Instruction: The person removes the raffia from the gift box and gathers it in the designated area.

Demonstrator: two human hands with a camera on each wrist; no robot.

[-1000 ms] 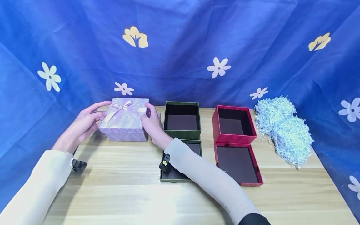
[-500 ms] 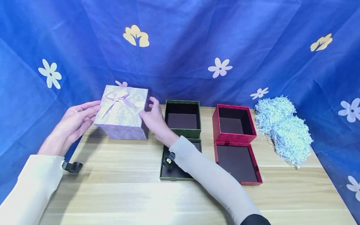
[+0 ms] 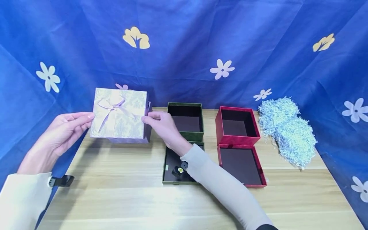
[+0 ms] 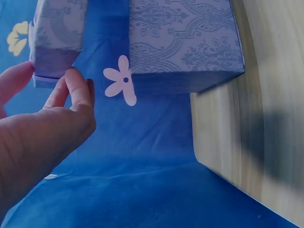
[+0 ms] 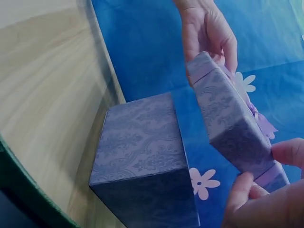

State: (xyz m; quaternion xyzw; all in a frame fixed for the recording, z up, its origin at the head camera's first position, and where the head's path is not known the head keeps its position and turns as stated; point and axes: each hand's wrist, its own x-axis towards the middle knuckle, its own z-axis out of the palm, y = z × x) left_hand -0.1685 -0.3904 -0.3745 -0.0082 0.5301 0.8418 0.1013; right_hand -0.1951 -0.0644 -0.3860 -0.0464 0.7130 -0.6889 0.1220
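A lavender damask box lid (image 3: 129, 126) with a satin ribbon bow (image 3: 110, 107) is held between both hands. My left hand (image 3: 60, 132) pinches its left edge between thumb and fingers. Opposite, my right hand (image 3: 166, 127) pinches the right edge. Under the lid stands the matching lavender box (image 3: 130, 140), mostly covered by it in the head view. Both wrist views show a gap between the raised lid (image 5: 223, 114) and the box (image 5: 142, 137); the box's inside is hidden.
An open green box (image 3: 188, 135) and its upturned lid (image 3: 169, 177) stand right of the lavender one. Further right are an open red box (image 3: 237, 140) and its lid (image 3: 241, 163), then light-blue shredded paper (image 3: 296, 137). A blue curtain (image 3: 178, 48) hangs behind the table (image 3: 120, 191).
The lid has come up off the lavender box and shifted left and toward me, its top tilting to face me. Both hands moved with it; the box stayed on the table.
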